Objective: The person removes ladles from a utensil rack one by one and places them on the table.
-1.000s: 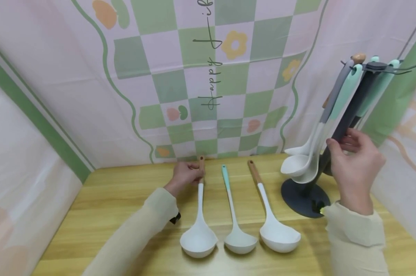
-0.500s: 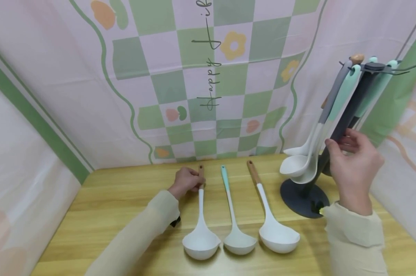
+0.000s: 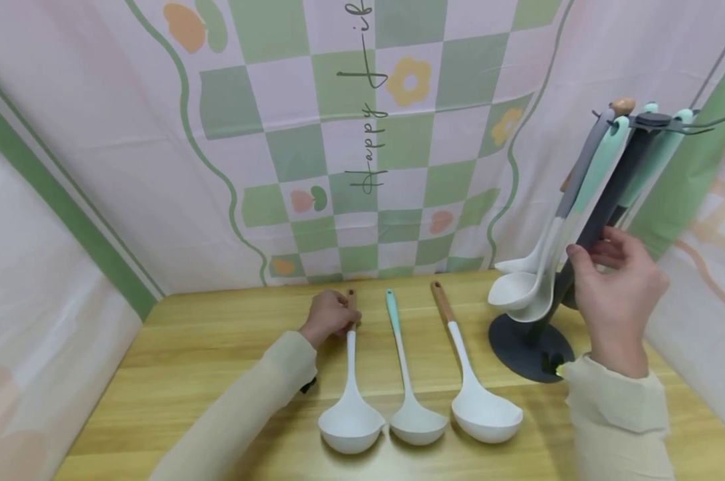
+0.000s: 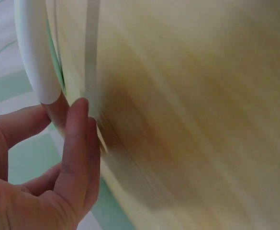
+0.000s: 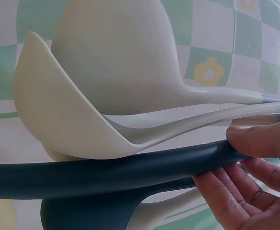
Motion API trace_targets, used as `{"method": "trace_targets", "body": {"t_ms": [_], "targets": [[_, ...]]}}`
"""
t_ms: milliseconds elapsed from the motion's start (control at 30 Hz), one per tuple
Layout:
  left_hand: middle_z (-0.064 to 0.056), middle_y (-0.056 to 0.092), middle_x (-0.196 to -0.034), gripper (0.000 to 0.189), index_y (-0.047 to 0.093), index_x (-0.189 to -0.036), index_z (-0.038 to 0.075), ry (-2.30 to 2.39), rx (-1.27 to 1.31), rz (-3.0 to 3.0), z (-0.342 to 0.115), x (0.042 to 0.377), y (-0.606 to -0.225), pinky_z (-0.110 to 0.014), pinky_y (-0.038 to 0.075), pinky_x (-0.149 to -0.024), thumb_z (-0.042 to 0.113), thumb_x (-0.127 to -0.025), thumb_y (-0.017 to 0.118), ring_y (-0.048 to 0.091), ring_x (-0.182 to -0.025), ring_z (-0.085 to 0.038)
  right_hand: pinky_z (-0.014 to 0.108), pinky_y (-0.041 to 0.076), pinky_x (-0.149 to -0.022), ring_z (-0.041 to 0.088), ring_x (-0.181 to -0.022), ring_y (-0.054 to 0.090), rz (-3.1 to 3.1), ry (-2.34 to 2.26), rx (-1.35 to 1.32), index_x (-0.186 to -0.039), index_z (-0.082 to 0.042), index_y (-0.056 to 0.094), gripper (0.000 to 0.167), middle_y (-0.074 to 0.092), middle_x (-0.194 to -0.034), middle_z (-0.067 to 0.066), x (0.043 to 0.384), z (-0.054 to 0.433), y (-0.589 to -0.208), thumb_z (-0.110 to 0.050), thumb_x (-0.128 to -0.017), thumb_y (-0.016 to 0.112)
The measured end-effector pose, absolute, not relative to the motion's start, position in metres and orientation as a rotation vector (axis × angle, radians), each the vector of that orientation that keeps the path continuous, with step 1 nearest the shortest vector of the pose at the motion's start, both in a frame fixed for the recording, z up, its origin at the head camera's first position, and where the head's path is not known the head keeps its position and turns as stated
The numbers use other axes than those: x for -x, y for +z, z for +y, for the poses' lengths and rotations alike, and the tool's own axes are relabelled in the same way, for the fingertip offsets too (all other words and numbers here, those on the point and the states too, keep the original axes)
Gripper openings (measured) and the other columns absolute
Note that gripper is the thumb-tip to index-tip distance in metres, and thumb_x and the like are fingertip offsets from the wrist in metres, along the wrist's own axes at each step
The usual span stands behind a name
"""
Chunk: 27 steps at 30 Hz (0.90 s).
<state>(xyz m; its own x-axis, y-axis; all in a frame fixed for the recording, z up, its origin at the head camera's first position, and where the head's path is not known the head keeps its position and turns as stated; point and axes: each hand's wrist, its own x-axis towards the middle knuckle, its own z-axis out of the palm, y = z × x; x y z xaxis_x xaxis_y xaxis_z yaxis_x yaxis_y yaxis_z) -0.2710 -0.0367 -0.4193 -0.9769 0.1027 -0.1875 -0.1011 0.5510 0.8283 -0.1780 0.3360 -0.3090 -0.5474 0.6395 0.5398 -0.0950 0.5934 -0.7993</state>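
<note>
Tabletop (image 3: 206, 361) extends left beyond leftmost ladle (image 3: 351, 401), pinched in left grip (image 3: 329, 312) near back edge (image 3: 248, 290), while right grip (image 3: 622, 290) holds stand (image 3: 593, 224).

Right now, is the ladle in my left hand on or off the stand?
Off: the ladle sits apart from the stand, with your left hand pinching its handle.

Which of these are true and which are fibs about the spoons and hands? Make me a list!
1. The left hand holds a brown-handled ladle. True.
2. Four ladles are lying down. False: three lie on the wooden table.
3. The right hand holds the dark stand. True.
4. The dark stand is lying on its side. False: it stands on its round base.
5. The middle ladle has a mint-green handle. True.
</note>
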Motion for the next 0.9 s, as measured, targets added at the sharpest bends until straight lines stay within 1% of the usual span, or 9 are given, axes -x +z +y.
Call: {"method": "trace_targets", "body": {"t_ms": [167,233,300,400,467,533,633,733,900], "targets": [[-0.011,0.076,-0.074,0.045,0.066,-0.132,-0.007,1.366,-0.020,2.583,-0.0336,0.2734,-0.4215,-0.024,0.059,-0.051,0.006,-0.091,0.076,0.062,-0.050,-0.010,0.000,0.043,-0.072,-0.022,-0.077,0.053,-1.922,1.034,0.442,-0.132,-0.001,0.070,0.043,0.050,-0.083,-0.040,0.1780,0.3364,-0.3106,-0.012,-0.091,0.076],[-0.009,0.075,-0.071,0.047,0.065,-0.135,-0.007,1.376,-0.036,2.581,-0.0330,0.2740,-0.4223,-0.022,0.056,-0.049,0.004,-0.091,0.074,0.061,-0.049,-0.010,0.000,0.042,-0.073,-0.022,-0.078,0.053,-1.924,1.029,0.444,-0.133,-0.001,0.070,0.043,0.049,-0.084,-0.040,0.1779,0.3364,-0.3108,-0.012,-0.091,0.076],[-0.009,0.074,-0.067,0.037,0.071,-0.126,-0.007,1.374,-0.052,2.588,-0.0326,0.2748,-0.4225,-0.020,0.054,-0.047,0.001,-0.090,0.072,0.060,-0.047,-0.010,-0.001,0.042,-0.073,-0.021,-0.079,0.053,-1.927,1.023,0.443,-0.133,-0.001,0.070,0.044,0.049,-0.085,-0.039,0.1778,0.3365,-0.3106,-0.013,-0.092,0.076],[-0.007,0.071,-0.062,0.020,0.077,-0.105,-0.005,1.370,-0.076,2.603,-0.0322,0.2755,-0.4224,-0.020,0.053,-0.045,-0.001,-0.088,0.069,0.058,-0.046,-0.010,-0.001,0.042,-0.073,-0.021,-0.079,0.053,-1.929,1.016,0.438,-0.134,-0.002,0.070,0.044,0.050,-0.086,-0.038,0.1778,0.3372,-0.3100,-0.014,-0.092,0.077],[-0.006,0.069,-0.060,0.010,0.077,-0.092,-0.003,1.362,-0.083,2.611,-0.0325,0.2759,-0.4216,-0.020,0.054,-0.045,-0.002,-0.087,0.068,0.058,-0.045,-0.010,0.000,0.042,-0.073,-0.021,-0.079,0.053,-1.922,1.019,0.434,-0.133,-0.002,0.070,0.044,0.050,-0.085,-0.039,0.1782,0.3377,-0.3091,-0.014,-0.092,0.077],[-0.006,0.069,-0.060,0.009,0.076,-0.086,-0.002,1.361,-0.090,2.612,-0.0325,0.2760,-0.4206,-0.020,0.054,-0.045,-0.002,-0.088,0.068,0.058,-0.045,-0.010,0.000,0.042,-0.073,-0.022,-0.078,0.053,-1.915,1.027,0.431,-0.133,-0.001,0.070,0.044,0.050,-0.084,-0.039,0.1789,0.3385,-0.3084,-0.013,-0.091,0.076],[-0.007,0.069,-0.060,0.009,0.075,-0.083,-0.001,1.341,-0.091,2.616,-0.0320,0.2761,-0.4186,-0.020,0.054,-0.046,-0.001,-0.090,0.068,0.058,-0.045,-0.010,0.000,0.042,-0.073,-0.022,-0.078,0.053,-1.909,1.038,0.432,-0.133,-0.001,0.069,0.044,0.050,-0.084,-0.040,0.1798,0.3391,-0.3081,-0.012,-0.091,0.076],[-0.007,0.069,-0.061,0.007,0.076,-0.086,-0.001,1.309,-0.078,2.620,-0.0314,0.2757,-0.4169,-0.022,0.056,-0.047,-0.001,-0.090,0.070,0.057,-0.044,-0.011,0.000,0.042,-0.073,-0.022,-0.077,0.054,-1.912,1.040,0.428,-0.133,-0.001,0.069,0.044,0.051,-0.084,-0.040,0.1797,0.3386,-0.3083,-0.011,-0.091,0.076],[-0.006,0.069,-0.062,0.004,0.075,-0.091,0.000,1.242,-0.036,2.617,-0.0305,0.2763,-0.4165,-0.029,0.062,-0.053,0.004,-0.090,0.075,0.059,-0.046,-0.013,0.001,0.042,-0.073,-0.022,-0.078,0.054,-1.927,1.038,0.436,-0.134,-0.002,0.069,0.044,0.051,-0.084,-0.040,0.1790,0.3373,-0.3093,-0.014,-0.092,0.076]]}}
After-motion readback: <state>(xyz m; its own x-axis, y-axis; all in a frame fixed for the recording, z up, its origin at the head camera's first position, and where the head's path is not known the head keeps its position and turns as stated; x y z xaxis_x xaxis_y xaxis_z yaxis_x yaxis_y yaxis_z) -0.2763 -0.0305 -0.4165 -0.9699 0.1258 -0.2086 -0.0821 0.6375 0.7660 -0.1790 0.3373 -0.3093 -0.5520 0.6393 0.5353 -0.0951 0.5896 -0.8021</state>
